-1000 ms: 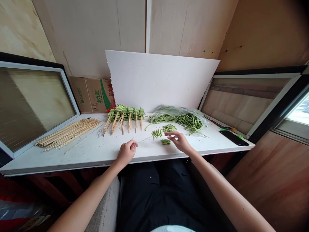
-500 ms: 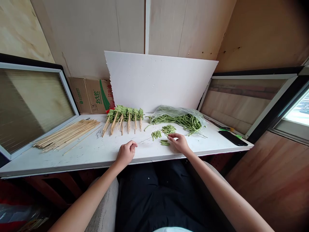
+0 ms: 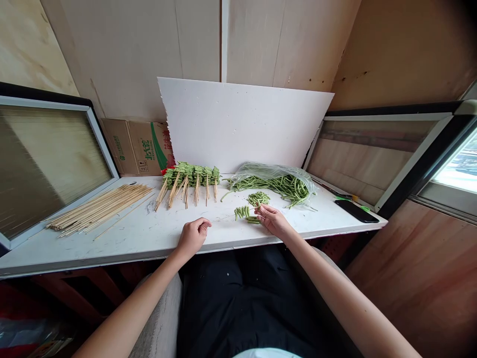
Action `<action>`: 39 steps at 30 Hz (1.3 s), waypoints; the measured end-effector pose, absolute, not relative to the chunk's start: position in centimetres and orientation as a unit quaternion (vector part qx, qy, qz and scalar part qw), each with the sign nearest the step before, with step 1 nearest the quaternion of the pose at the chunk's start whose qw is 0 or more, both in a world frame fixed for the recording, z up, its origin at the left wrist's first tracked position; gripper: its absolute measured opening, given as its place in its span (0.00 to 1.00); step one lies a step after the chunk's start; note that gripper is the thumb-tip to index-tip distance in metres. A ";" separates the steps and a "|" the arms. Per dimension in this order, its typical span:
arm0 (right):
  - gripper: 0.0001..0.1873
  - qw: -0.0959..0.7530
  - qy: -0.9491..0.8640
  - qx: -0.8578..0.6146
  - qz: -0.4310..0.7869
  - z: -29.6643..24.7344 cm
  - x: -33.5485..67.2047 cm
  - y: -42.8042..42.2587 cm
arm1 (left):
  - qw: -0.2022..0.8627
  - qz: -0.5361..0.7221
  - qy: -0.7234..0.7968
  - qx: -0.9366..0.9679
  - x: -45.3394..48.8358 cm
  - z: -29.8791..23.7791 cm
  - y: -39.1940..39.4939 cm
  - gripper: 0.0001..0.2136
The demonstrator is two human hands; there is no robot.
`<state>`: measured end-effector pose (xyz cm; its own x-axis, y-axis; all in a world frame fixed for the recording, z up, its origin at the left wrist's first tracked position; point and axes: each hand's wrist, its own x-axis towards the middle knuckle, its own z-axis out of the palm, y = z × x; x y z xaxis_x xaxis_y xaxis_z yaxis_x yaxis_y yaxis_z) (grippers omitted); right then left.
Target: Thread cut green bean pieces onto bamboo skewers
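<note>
Between the two hands runs a thin bamboo skewer (image 3: pixel 222 218), its near end pinched in the curled fingers of the left hand (image 3: pixel 194 236). Threaded on it, nearer the right hand than the left, are several short green bean segments (image 3: pixel 242 213), set side by side across the stick. At the skewer's far end the right hand (image 3: pixel 274 220) has thumb and fingertips closed on a single cut bean piece (image 3: pixel 257 206), mostly hidden by the fingers.

Just beside the right hand's fingers, on the white counter (image 3: pixel 223 238), lies a small neat stack of cut beans (image 3: pixel 253 220); a little beyond them sits a loose heap of bean cuttings (image 3: pixel 259 199). Farther past this hand, a clear plastic bag (image 3: pixel 261 170) partly covers a tangle of long green beans (image 3: pixel 294 189). Well out to its right rests a black smartphone (image 3: pixel 357 211).

Beyond the left hand, loaded bean skewers (image 3: pixel 192 176) are piled with their bare sticks pointing toward the person. Well to that hand's left spreads a bundle of bare bamboo sticks (image 3: pixel 99 209), with one stray stick (image 3: pixel 121 219) lying apart on the side nearer the hand.
</note>
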<state>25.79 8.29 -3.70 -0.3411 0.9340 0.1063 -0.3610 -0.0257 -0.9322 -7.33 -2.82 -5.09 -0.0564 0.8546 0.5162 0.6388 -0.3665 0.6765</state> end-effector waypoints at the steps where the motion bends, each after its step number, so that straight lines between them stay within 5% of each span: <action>1: 0.20 0.494 -0.494 -0.292 0.652 -3.8 25.8 8.3 | 0.115 0.475 0.552 0.676 -7.3 -5.1 -2.8 0.13; 39: 0.18 0.559 -0.548 -0.321 0.533 -3.0 24.8 7.3 | 0.073 0.478 0.574 0.661 -7.6 -5.3 -2.6 0.11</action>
<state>24.77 7.34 -2.99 -0.1684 0.9479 0.2705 -0.2439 0.2258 -0.9431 -7.61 -2.63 -5.28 -0.1146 0.8289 0.5475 0.6890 -0.3307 0.6449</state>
